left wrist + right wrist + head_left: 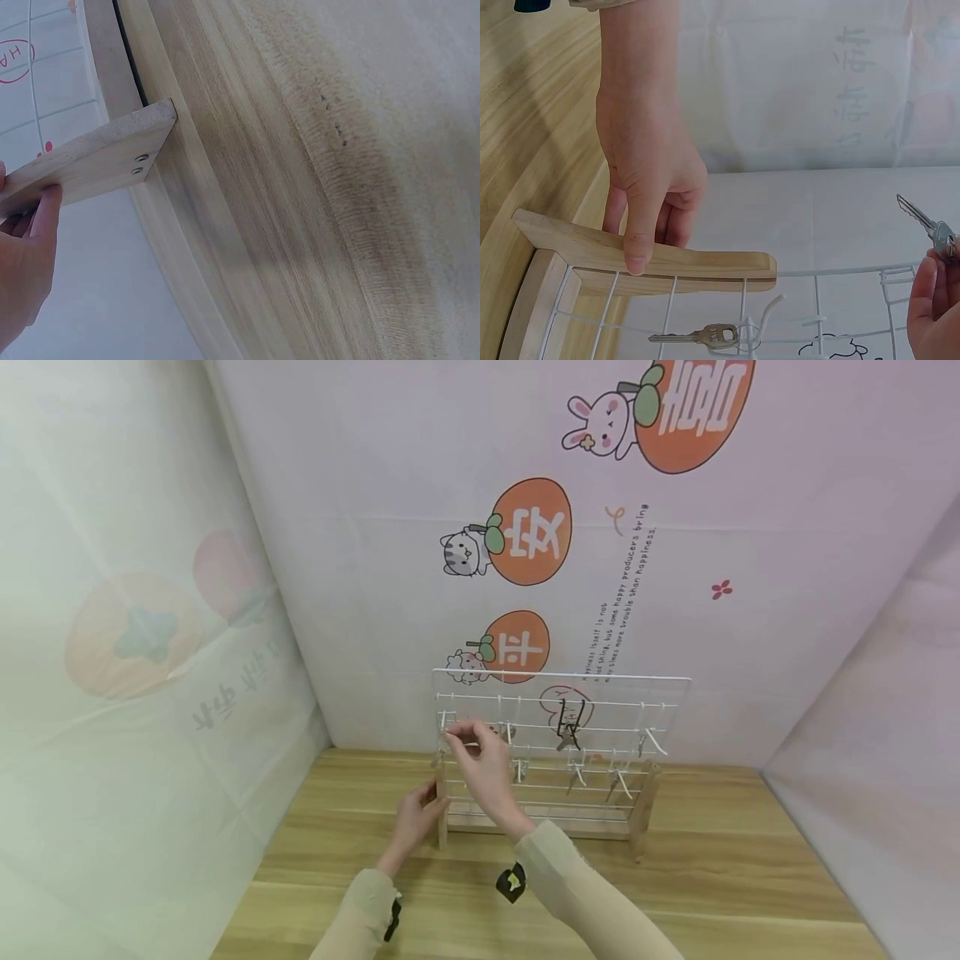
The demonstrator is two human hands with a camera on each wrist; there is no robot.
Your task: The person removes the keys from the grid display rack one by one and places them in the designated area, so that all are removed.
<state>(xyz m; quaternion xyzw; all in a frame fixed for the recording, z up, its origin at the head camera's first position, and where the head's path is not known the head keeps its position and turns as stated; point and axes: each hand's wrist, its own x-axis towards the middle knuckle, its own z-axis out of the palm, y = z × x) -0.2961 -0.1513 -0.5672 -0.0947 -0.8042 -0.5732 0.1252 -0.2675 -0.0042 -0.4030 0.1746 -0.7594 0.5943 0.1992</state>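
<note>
A white wire rack point(562, 678) with wooden posts stands on the wooden table point(712, 877) against the back wall. My left hand point(416, 814) grips its left wooden post point(652, 262), thumb on one face and fingers curled behind; this hand point(649, 202) fills the right wrist view. My right hand point(480, 756) is raised at the rack's upper left hooks and pinches a silver key point(924, 219) between its fingertips point(932, 264). Another silver key point(697, 336) hangs on a hook lower on the rack.
Several more keys point(570, 731) hang from hooks across the middle and right of the rack. Printed cloth walls enclose the table at the back and both sides. The wooden foot point(90, 161) of the rack rests on the table point(315, 195).
</note>
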